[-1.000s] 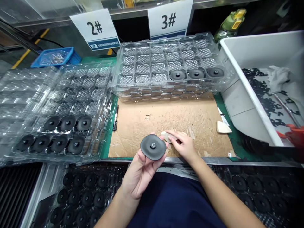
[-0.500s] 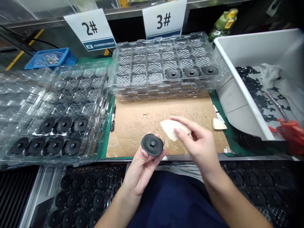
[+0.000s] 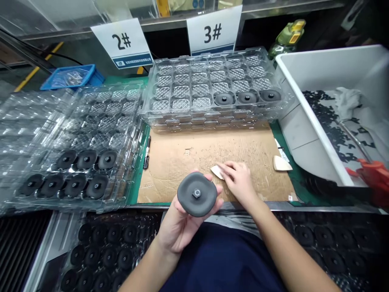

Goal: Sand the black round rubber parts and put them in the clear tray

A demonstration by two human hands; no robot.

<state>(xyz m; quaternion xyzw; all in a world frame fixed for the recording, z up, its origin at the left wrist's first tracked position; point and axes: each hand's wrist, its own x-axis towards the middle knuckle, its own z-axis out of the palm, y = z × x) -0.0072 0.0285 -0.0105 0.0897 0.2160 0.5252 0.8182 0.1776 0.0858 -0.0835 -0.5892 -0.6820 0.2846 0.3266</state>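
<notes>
My left hand grips a black rounded rubber-looking disc by its edges. The disc's broad face, with a small hexagonal metal piece in the middle, is tilted up towards me. To its right, my right hand has its fingers closed on a cream-coloured, pointed pad low over the cardboard sheet. Part of the pad is hidden under the fingers; whether it rests on the cardboard I cannot tell. A second cream pad lies at the cardboard's right edge.
Behind the cardboard stands a stack of clear plastic trays with three black discs in its front row. More clear trays with several discs stand left. A white bin holds small black pieces. A marker lies left.
My left hand has raised the disc and tipped its face towards me. My right hand has moved left and down to the cardboard with the cream pad, which now shows less.
</notes>
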